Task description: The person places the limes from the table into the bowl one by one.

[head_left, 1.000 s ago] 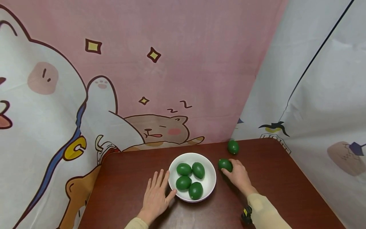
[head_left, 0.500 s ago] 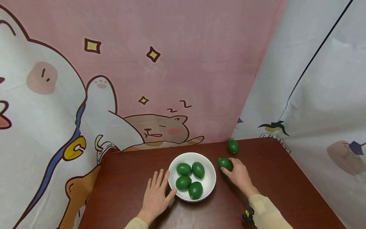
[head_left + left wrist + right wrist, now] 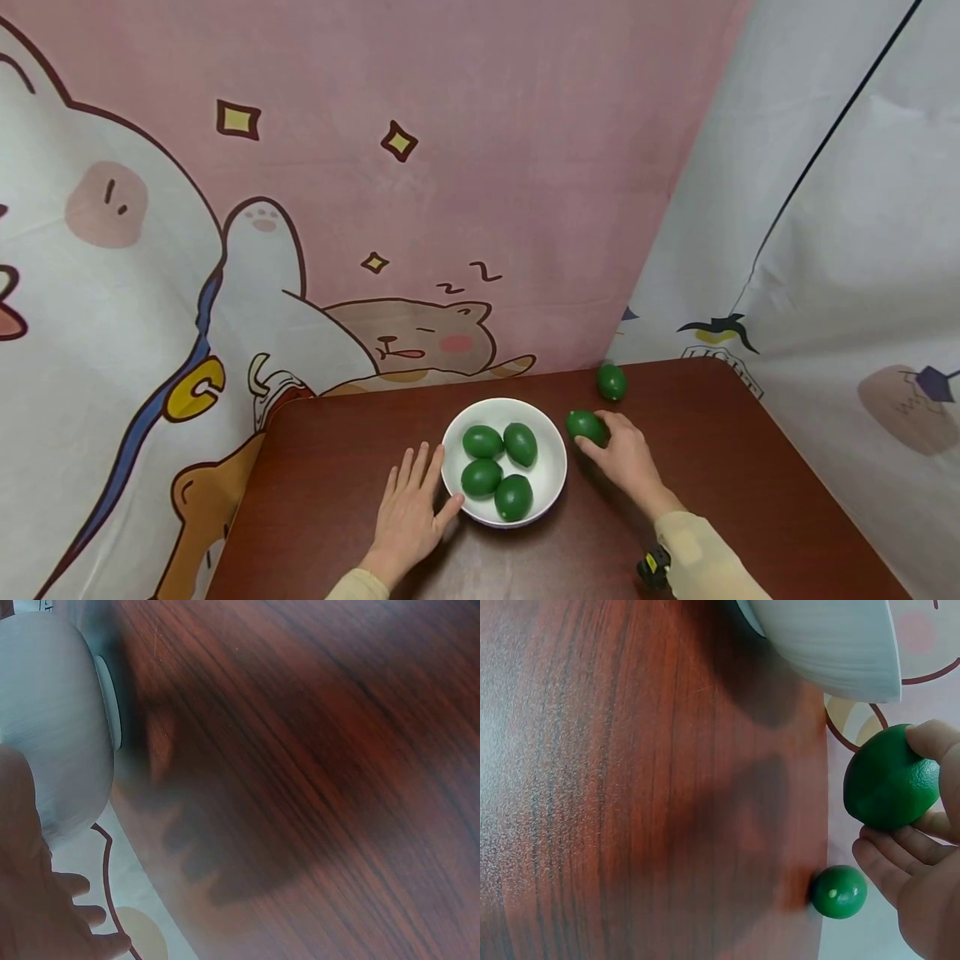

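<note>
My right hand [image 3: 630, 460] pinches a green lime [image 3: 585, 427] between thumb and fingers, just to the right of the white bowl [image 3: 550, 468]. In the right wrist view the held lime [image 3: 889, 780] is raised off the table, with its shadow below. Several limes [image 3: 513, 497] lie inside the bowl. At the bowl's left side is my left hand [image 3: 408, 518], fingers straight and spread, thumb and fingertips right at the rim. The left wrist view catches part of that hand [image 3: 30, 892] against the bowl's outer wall [image 3: 60, 727].
Another lime [image 3: 612, 382] lies near the table's back edge, behind my right hand. The dark wood table [image 3: 330, 500] backs onto a pink cartoon-print cloth [image 3: 525, 167]. A pale cloth [image 3: 840, 292] hangs along the right side.
The right hand has shifted slightly left and away from me, bringing its lime a little closer to the bowl. The left hand and the bowl have stayed put.
</note>
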A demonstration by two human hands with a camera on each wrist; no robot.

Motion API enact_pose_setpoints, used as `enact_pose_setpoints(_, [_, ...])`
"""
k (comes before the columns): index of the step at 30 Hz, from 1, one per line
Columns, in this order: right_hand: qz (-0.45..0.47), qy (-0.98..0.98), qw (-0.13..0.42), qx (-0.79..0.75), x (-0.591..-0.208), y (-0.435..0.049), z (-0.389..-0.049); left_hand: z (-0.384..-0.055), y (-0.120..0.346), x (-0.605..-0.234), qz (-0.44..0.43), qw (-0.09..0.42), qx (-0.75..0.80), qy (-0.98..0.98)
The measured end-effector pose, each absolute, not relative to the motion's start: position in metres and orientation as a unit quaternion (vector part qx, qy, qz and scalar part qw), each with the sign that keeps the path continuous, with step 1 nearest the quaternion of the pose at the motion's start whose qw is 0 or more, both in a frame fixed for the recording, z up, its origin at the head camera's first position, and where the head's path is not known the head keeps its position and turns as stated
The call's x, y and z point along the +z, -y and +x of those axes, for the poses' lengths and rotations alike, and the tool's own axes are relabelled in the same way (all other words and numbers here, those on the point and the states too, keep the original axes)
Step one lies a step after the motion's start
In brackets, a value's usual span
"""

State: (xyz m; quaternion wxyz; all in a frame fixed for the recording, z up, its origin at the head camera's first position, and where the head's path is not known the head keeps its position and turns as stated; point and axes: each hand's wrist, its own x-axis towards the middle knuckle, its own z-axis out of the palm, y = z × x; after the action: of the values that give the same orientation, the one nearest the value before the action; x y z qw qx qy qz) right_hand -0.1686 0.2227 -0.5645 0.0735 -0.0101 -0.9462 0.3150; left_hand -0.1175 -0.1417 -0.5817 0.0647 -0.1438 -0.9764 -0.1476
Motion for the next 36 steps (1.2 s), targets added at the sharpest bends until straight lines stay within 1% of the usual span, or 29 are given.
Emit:
enact_pose_setpoints(12, [0.013, 0.942, 0.109, 0.318, -0.557, -0.219, -0.169, -0.118, 0.142, -0.582, -0.146, 0.075, -0.149, 0.975])
enact_pose_setpoints(20, [0.02, 0.939, 0.105, 0.327, -0.55, -0.214, -0.166, -0.118, 0.142, -0.583, -0.145, 0.072, -0.151, 0.975])
enact_pose_setpoints(30, [0.033, 0.935, 0.125, 0.329, -0.544, -0.206, -0.163, -0.118, 0.142, -0.583, -0.147, 0.076, -0.15, 0.975])
enact_pose_setpoints(36, [0.032, 0.936, 0.125, 0.329, -0.543, -0.202, -0.162, -0.117, 0.142, -0.583, -0.146, 0.074, -0.151, 0.975])
